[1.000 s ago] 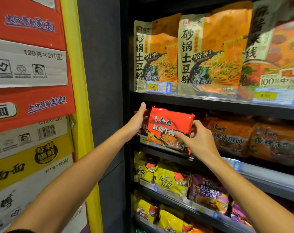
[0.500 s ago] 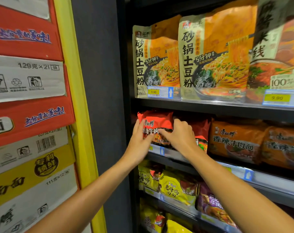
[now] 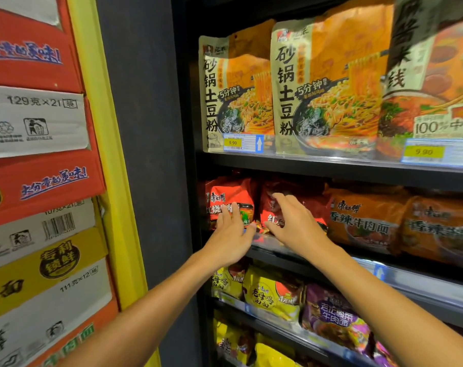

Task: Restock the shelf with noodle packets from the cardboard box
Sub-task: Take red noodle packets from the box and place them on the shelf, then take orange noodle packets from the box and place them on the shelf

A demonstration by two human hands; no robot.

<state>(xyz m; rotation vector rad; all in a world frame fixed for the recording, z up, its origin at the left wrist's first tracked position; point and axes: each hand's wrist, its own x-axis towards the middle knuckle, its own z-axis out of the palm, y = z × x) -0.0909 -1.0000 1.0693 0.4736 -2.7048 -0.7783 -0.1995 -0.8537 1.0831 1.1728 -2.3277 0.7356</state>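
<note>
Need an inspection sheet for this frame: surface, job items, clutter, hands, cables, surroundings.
Surface: dark shelf unit, several tiers, price tag on the rail.
Job's things: red noodle packets on the second tier's left end; source box not identifiable.
Clutter: nothing seen.
Grippers: left hand open, fingers on a red packet; right hand open, on the neighbouring packet.
Cables: nothing seen.
Surroundings: stacked cartons at left, yellow post.

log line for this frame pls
phase: seating packet | left hand: open, fingers on left red packet | right hand: open on right red packet | shelf: second
</note>
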